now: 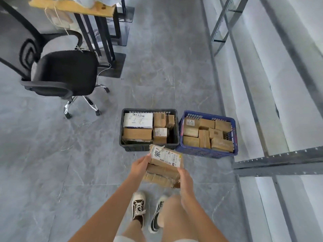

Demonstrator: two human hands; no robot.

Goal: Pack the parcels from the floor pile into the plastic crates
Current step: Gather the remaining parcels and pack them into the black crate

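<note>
I'm standing over the two crates with a stack of taped cardboard parcels (163, 169) carried between both hands. My left hand (139, 165) grips the stack's left edge, thumb on the top parcel beside its white shipping label (166, 157); my right hand (186, 180) grasps the lower right corner, fingers curled under. The stack looks like three or so boxes, exact count I cannot tell.

Black crate (149, 146) sits at 12 o'clock from my hands, blue crate (208, 152) at 1 o'clock, the two just beside each other. Blue one looks packed level across the top. Black one holds a white box (138, 120) and brown boxes on its left and middle, with a dark open gap (173, 135) down its right side.

Judgement: step in hand is carry and place. Best to lower the stack over the black crate, keep it level so the top parcel doesn't slide off, then slot parcels on edge into that right-side gap one at a time rather than dropping the whole stack. Gap looks narrow, so the widest parcel may need to lie on top

My shoes (139, 209) are at 6 o'clock, office chair (64, 74) at 10 o'clock, metal racking (279, 163) at 3 o'clock
</note>
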